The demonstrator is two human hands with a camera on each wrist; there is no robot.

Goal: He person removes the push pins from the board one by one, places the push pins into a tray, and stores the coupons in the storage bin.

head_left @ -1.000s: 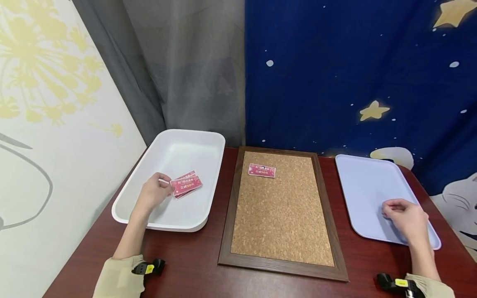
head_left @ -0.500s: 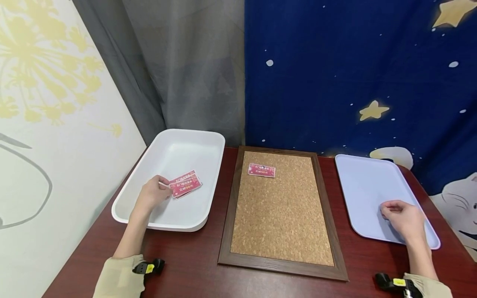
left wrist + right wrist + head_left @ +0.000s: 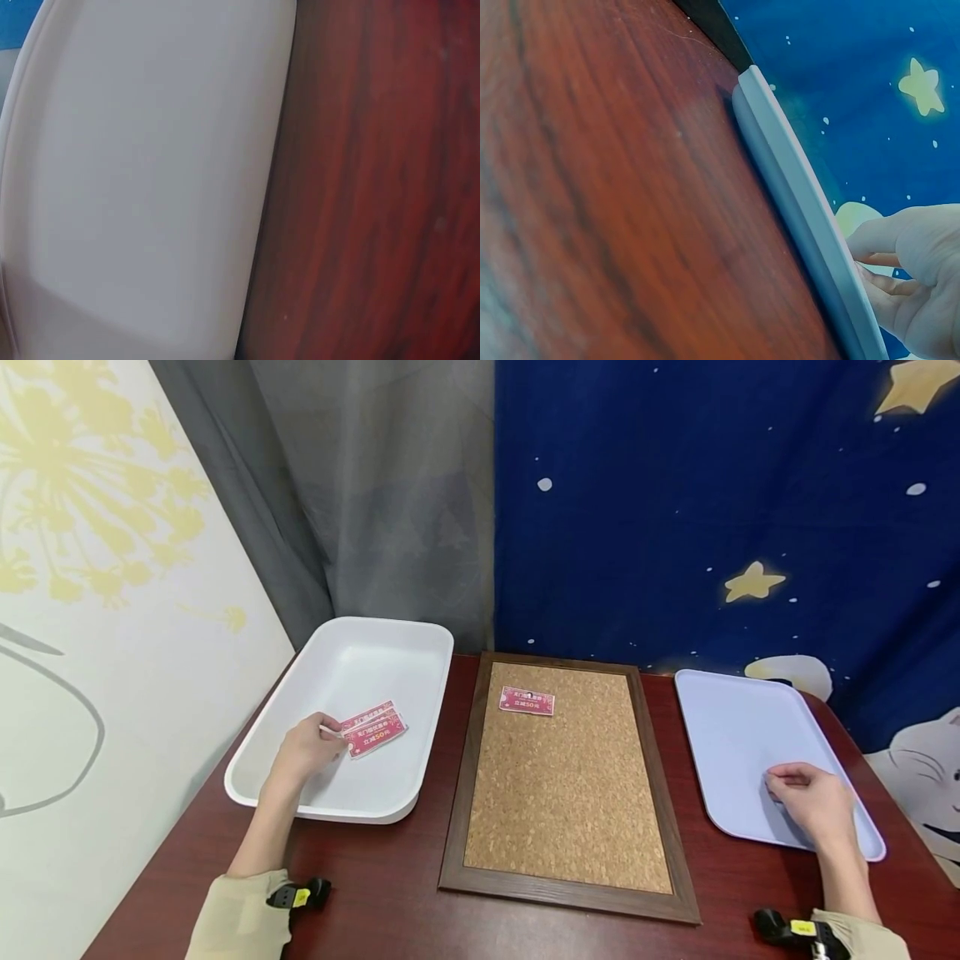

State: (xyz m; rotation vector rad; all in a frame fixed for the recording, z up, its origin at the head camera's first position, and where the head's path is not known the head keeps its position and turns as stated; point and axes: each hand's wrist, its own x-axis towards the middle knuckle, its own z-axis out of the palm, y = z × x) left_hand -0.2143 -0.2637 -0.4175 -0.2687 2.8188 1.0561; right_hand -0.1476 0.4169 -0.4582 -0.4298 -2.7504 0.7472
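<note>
In the head view my left hand (image 3: 309, 750) reaches into the white bin (image 3: 258, 727) and pinches the left end of a pink coupon (image 3: 377, 732). Another pink coupon (image 3: 386, 707) shows behind its upper edge, partly covered. Over the pale blue tray (image 3: 738, 718) is my right hand (image 3: 813, 802), fingers curled with thumb and index close together. I cannot tell whether anything small sits between those fingertips. The right wrist view has the same hand (image 3: 922, 277) behind the tray's rim. In the left wrist view, the bin's outer wall hides the hand.
Between bin and tray lies a wood-framed cork board (image 3: 566, 793) on the dark red table (image 3: 390, 885). A pink coupon (image 3: 517, 705) is fixed near its top left by a small pin. Curtains (image 3: 637, 527) hang right behind the table.
The top coupon has shifted slightly under my left hand, and more of the coupon behind it shows. My right hand has moved a little to the left over the tray.
</note>
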